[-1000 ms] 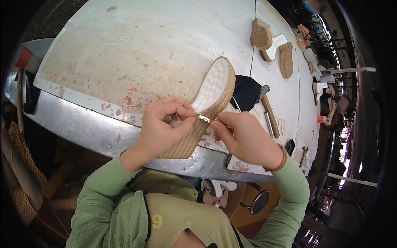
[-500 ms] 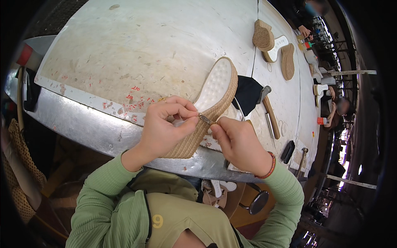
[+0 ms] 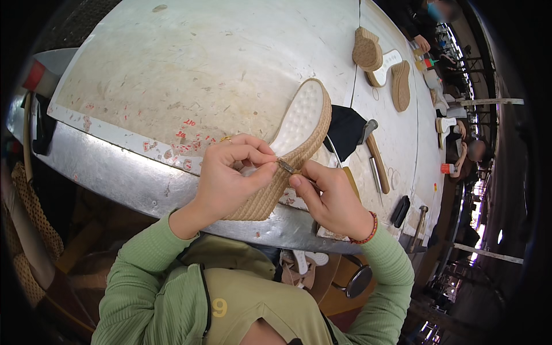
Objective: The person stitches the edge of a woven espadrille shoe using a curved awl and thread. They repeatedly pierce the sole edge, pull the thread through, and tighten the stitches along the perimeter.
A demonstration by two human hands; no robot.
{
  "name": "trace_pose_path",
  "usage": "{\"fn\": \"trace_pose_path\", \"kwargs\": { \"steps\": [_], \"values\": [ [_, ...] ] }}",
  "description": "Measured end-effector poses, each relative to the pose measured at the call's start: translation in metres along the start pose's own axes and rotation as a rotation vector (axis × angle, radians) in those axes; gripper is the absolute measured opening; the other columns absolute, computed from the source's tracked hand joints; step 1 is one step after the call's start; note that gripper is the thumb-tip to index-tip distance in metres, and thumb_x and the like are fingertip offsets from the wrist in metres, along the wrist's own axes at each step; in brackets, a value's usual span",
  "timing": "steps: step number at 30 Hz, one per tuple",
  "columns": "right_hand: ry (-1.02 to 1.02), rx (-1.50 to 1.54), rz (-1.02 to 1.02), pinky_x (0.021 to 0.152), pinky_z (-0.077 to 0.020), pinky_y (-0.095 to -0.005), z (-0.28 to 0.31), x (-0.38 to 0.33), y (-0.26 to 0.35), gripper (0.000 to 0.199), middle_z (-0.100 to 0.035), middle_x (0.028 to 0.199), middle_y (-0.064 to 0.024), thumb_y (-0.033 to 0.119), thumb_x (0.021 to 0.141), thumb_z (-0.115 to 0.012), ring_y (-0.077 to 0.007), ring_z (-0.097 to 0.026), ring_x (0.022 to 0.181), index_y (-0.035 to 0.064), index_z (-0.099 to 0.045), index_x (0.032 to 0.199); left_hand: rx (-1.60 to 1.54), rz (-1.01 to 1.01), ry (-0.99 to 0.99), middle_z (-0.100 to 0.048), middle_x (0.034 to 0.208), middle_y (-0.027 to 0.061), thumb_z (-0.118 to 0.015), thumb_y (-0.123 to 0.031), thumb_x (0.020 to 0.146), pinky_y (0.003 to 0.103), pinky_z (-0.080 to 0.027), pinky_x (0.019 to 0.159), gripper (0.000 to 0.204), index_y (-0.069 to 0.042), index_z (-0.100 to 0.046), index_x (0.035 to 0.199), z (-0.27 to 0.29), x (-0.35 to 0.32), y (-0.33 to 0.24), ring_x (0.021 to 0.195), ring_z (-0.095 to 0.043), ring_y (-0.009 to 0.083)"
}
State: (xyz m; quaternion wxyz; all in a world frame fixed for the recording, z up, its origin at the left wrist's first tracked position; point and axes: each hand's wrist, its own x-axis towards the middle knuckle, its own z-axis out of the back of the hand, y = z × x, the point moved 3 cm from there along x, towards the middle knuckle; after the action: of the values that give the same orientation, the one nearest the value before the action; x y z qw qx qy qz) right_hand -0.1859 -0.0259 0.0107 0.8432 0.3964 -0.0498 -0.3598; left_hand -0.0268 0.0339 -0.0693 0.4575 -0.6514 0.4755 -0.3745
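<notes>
One metal piece (image 3: 286,166), seemingly between both hands (image 3: 233,172) (image 3: 338,200).

That wedge sole (image 3: 305,148) is tan with a woven braid pattern, white dotty top. Surface (image 3: 190,75) is off-white with red and brown splotches; sleeves (image 3: 141,253) are ribbed light green, apron (image 3: 259,293) olive.

- One large yellow numeral (image 3: 219,307) stands on the front of the olive apron (image 3: 264,293).
- Red handwritten figures (image 3: 190,122) stand in short rows on the pale tabletop (image 3: 190,63), near its metal edge (image 3: 132,178).
- Other red marks (image 3: 202,142) just below them are too small to read.
</notes>
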Motion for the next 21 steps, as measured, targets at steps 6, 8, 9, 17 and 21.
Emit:
{"fn": "trace_pose_path", "kwargs": {
  "steps": [6,8,9,17,21],
  "values": [
    [0.051,0.017,-0.067,0.049,-0.0377,-0.0422,0.002,0.003,0.002,0.029,-0.051,0.058,-0.0226,0.015,0.096,-0.06,-0.039,-0.051,0.052,-0.0023,-0.05,0.074,0.028,-0.015,-0.017,-0.068,0.094,0.0071,-0.072,0.002,0.077,0.02,-0.047,0.065,0.004,0.002,-0.071,0.082,0.001,-0.001,0.001,0.076,-0.06,0.0062],
    [0.036,0.014,-0.06,0.049,-0.0376,-0.042,0.001,0.002,0.002,0.029,-0.051,0.058,-0.0229,0.014,0.096,-0.059,-0.0389,-0.052,0.051,-0.0025,-0.05,0.074,0.025,-0.021,-0.025,-0.068,0.093,0.0069,-0.073,0.002,0.077,0.02,-0.047,0.064,0.005,0.002,-0.071,0.082,0.0,-0.001,0.0,0.076,-0.059,0.0059],
    [0.031,0.012,-0.063,0.049,-0.0377,-0.0419,0.0,0.002,0.001,0.029,-0.051,0.058,-0.023,0.014,0.096,-0.06,-0.0389,-0.052,0.051,-0.0027,-0.05,0.074,0.029,-0.024,-0.029,-0.068,0.093,0.0067,-0.073,0.002,0.077,0.02,-0.046,0.064,0.005,0.002,-0.071,0.081,0.0,-0.001,0.0,0.075,-0.059,0.0057],
    [0.021,0.116,-0.049,0.047,-0.0378,-0.0337,-0.006,-0.003,-0.009,0.03,-0.053,0.058,-0.0128,0.015,0.098,-0.057,-0.0225,-0.05,0.049,-0.0017,-0.053,0.074,0.087,-0.035,-0.038,-0.068,0.091,0.005,-0.073,0.001,0.077,0.018,-0.043,0.06,0.005,0.001,-0.073,0.082,0.001,-0.001,-0.002,0.071,-0.055,0.0035],
    [0.101,0.326,-0.092,0.047,-0.0389,-0.0237,-0.008,-0.005,-0.02,0.033,-0.057,0.062,-0.0001,0.02,0.103,-0.05,-0.0052,-0.048,0.052,0.0009,-0.054,0.076,0.088,-0.008,-0.038,-0.068,0.091,0.0052,-0.073,0.0,0.078,0.019,-0.043,0.06,0.006,0.0,-0.073,0.083,0.0,-0.001,-0.004,0.071,-0.055,0.004]
  ]
}}
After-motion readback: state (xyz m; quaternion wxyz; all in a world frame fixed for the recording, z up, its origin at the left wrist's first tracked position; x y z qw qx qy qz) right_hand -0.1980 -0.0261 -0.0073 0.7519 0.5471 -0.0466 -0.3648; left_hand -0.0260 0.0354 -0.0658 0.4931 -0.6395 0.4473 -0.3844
